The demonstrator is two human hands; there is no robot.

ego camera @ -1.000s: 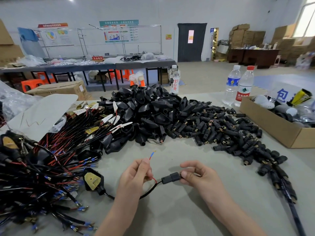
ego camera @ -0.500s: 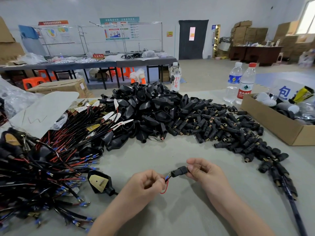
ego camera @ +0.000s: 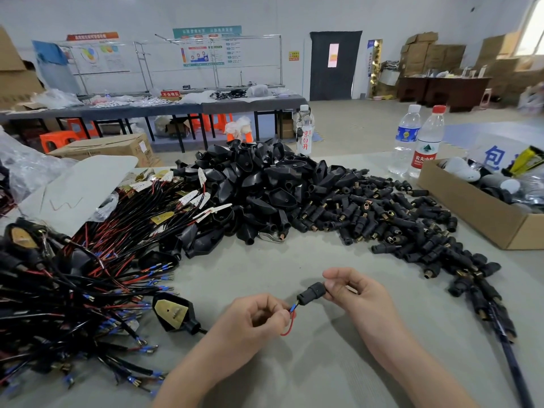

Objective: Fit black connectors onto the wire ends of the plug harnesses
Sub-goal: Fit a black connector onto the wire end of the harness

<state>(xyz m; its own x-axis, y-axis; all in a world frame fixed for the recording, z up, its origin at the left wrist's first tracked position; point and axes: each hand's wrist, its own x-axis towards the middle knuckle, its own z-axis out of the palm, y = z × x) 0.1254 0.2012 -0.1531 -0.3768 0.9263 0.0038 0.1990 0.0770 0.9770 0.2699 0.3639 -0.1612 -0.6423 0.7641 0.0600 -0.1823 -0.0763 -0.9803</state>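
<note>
Over the desk point(ego camera: 294, 369), the left hand point(ego camera: 253, 322) is pinching a blue-tipped wire end point(ego camera: 292, 308) in a tight grip. The right hand point(ego camera: 356, 293) is gripping a black connector point(ego camera: 310, 293), which is meeting that tip. Keeping both in line should be helping the wire slide straight in.

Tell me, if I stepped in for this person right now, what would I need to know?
Left hand pinches the thin red wire's blue-sleeved tip. Right hand holds a small black cylindrical plastic connector; the tip sits at its mouth, not pushed home. This harness's flat black plug lies on the grey table. Left: seat it, then the harness heap, using the loose connector pile.
</note>
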